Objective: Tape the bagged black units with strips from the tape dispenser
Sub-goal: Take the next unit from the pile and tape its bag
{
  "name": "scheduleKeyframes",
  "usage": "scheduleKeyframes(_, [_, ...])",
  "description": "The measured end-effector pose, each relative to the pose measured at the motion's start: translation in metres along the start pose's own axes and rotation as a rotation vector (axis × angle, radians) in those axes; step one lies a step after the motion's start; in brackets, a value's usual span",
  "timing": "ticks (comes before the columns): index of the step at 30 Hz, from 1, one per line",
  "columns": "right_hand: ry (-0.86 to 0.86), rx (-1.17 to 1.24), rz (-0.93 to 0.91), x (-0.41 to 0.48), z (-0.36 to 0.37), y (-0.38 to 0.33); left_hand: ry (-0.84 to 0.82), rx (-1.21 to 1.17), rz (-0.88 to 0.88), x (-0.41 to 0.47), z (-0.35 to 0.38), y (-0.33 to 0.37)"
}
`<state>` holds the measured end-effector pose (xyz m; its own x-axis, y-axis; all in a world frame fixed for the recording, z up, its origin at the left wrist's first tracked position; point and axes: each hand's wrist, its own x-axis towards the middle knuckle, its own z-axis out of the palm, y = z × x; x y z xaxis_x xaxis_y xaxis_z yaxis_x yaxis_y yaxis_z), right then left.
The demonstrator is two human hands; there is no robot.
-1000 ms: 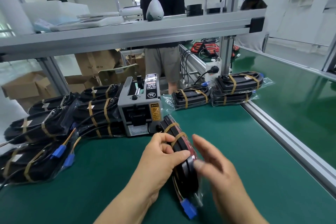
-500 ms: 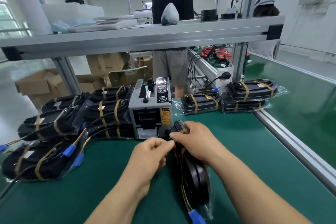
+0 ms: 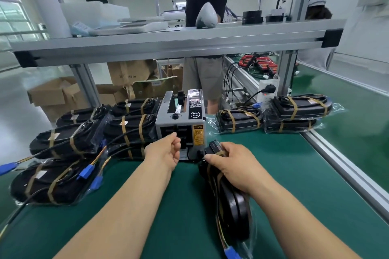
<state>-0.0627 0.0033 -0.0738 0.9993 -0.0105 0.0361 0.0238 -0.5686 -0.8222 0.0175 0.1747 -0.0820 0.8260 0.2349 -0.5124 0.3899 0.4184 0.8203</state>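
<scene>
The right hand (image 3: 229, 166) clamps the far end of a bagged black unit (image 3: 236, 212). Its fingers curl over the top and the thumb lies on the side that faces the tape dispenser (image 3: 181, 124). The grip therefore sits at the end of the unit nearest the dispenser's front right corner, just beside the casing. From there the unit runs away from the dispenser toward the person, apparently up on its narrow edge on the green mat (image 3: 168, 227). Its blue connector (image 3: 230, 254) is at the end farthest from the dispenser. Brown tape bands cross the unit under and just behind the gripping fingers. The left hand (image 3: 166, 152) is at the dispenser's front face, fingers curled together right at the outlet slot. Whether a strip is pinched between them cannot be told. To the left of the dispenser is a pile of taped units (image 3: 126, 130) in clear bags, touching its side, with loose wires and blue plugs trailing onto the mat. To the right of the dispenser lies one taped unit (image 3: 240, 121), and beyond it a stack of two (image 3: 299, 109). Above and behind the dispenser runs an aluminium shelf rail (image 3: 168, 45). Behind that stands a person (image 3: 206, 6) in a dark shirt. Cardboard boxes (image 3: 59, 94) sit on the floor behind the dispenser, to its left.
</scene>
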Motion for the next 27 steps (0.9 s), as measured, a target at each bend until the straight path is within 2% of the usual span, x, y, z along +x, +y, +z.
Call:
scheduleKeyframes(7, [0.009,0.018,0.008,0.001,0.001,0.001,0.191,-0.181,0.094,-0.001,0.016,-0.002])
scheduleKeyframes(9, [0.011,0.035,0.012,0.001,0.000,0.003,0.185,-0.195,0.158,-0.009,0.014,-0.006])
scheduleKeyframes(11, [0.006,0.038,0.015,0.001,0.001,0.003,0.050,-0.140,0.229,-0.016,0.007,-0.008])
scheduleKeyframes(15, [0.003,0.088,0.022,0.002,0.004,0.004,-0.416,0.101,0.288,-0.041,0.002,-0.002])
scheduleKeyframes(17, [0.005,0.091,0.021,0.002,0.003,0.005,-0.559,0.231,0.292,-0.052,0.009,0.001])
scheduleKeyframes(21, [0.005,0.093,0.015,0.002,0.002,0.004,-0.541,0.467,0.352,-0.056,0.023,0.000])
scheduleKeyframes(27, [-0.009,0.104,0.014,0.002,0.002,0.004,-0.541,0.537,0.331,-0.049,0.023,0.001])
